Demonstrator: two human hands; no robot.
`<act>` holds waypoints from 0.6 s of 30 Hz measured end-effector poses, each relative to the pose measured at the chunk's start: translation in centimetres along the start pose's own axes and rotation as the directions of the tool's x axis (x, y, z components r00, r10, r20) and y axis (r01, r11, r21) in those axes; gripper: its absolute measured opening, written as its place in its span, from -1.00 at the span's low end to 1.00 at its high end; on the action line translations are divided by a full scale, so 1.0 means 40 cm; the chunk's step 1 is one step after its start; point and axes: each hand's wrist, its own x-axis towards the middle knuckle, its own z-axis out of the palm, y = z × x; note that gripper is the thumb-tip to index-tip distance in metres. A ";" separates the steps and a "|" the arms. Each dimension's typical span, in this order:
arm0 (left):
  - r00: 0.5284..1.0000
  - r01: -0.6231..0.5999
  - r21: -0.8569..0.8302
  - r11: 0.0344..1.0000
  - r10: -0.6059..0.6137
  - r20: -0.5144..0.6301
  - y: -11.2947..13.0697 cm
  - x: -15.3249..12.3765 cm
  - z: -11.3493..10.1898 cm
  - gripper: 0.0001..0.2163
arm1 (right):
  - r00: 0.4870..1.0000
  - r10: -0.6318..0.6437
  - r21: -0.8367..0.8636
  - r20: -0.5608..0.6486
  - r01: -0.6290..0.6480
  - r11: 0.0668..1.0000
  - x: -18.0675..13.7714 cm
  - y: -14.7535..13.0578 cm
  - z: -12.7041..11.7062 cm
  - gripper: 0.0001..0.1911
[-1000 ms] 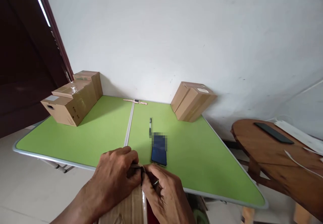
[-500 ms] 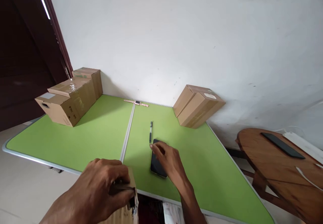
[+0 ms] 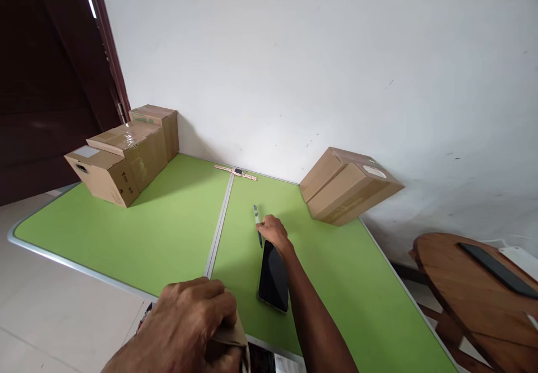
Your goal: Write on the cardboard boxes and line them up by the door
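My left hand [image 3: 191,322] is closed over the top of a cardboard box [image 3: 229,339] at the near edge of the green table [image 3: 168,233]; most of the box is hidden under the hand. My right hand [image 3: 274,231] reaches forward over the table, fingers pinched on a dark pen [image 3: 256,225] that lies on the green surface. A black phone [image 3: 273,277] lies face up just beside my right wrist.
A row of cardboard boxes [image 3: 126,154] stands at the back left, and another box [image 3: 348,185] leans against the white wall at the back right. A wristwatch [image 3: 236,171] lies by the wall. A brown wooden table [image 3: 474,289] with a dark phone stands to the right.
My right hand left the box, passed over the phone and reached the pen. The left hand kept its hold on the box. The camera view shifted a little.
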 end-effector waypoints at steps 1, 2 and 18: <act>1.000 0.022 -0.001 1.000 -0.022 0.008 0.007 -0.001 -0.006 -0.86 | 0.999 -0.047 0.076 0.016 0.046 0.996 -0.020 -0.001 -0.017 -0.74; 0.999 0.044 0.003 0.999 -0.044 0.020 0.014 -0.001 -0.011 -0.86 | 0.995 -0.100 0.155 0.026 0.094 0.983 -0.049 -0.003 -0.035 -0.70; 0.994 -0.106 -0.115 0.988 0.100 -0.054 -0.029 -0.082 -0.050 -0.71 | 0.844 -0.478 0.958 -0.242 0.286 0.022 -0.625 -0.064 -0.107 -0.88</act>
